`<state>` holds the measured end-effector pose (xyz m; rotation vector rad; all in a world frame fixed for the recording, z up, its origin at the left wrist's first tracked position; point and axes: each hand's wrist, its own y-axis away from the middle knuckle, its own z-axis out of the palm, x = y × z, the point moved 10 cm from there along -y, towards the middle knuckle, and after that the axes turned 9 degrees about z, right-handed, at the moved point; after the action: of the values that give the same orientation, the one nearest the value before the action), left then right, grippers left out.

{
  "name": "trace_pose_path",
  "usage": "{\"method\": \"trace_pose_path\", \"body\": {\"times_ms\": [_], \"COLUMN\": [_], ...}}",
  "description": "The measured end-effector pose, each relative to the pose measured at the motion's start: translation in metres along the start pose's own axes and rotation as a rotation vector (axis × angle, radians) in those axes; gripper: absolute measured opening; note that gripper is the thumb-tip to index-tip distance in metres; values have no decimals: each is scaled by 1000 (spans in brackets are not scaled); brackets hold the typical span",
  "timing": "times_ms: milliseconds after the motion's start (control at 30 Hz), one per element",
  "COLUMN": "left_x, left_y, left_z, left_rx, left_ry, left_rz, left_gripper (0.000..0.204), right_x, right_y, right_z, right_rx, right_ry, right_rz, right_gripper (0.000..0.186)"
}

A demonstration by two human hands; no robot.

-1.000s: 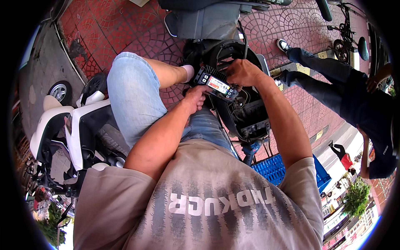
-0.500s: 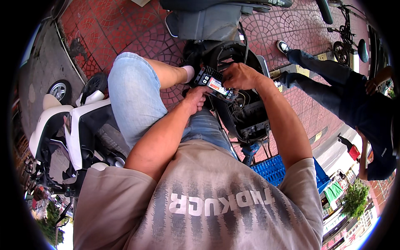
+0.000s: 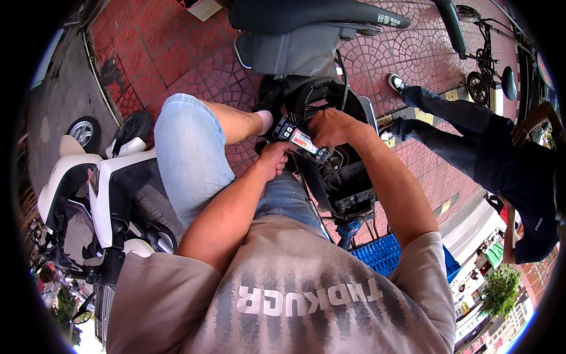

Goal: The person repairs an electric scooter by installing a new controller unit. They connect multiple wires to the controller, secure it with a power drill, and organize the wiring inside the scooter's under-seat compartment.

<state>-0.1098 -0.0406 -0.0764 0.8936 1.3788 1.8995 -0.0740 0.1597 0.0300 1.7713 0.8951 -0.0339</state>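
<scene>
Fingers of the left hand are closed on the near edge of a black rectangular finned box with a red-and-white label, which lies between both hands. The right hand has bent fingers over the box's far side; its fingertips are hidden, so I cannot tell what they pinch. Thin yellowish wires are hard to follow inside the open black scooter body. Compared with half a second ago, more of the long black seat shows; the left grip remains.
</scene>
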Motion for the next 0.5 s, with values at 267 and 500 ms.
{"method": "trace_pose_path", "body": {"times_ms": [267, 500], "left_x": [0, -2], "left_y": [1, 0], "left_z": [3, 2], "left_rx": [-6, -14], "left_ry": [-8, 10], "left_rz": [12, 4], "left_gripper": [20, 19], "right_x": [15, 3], "right_y": [-6, 41], "right_z": [2, -17], "right_rx": [64, 268], "right_ry": [138, 324], "right_rz": [145, 246], "right_gripper": [35, 25]}}
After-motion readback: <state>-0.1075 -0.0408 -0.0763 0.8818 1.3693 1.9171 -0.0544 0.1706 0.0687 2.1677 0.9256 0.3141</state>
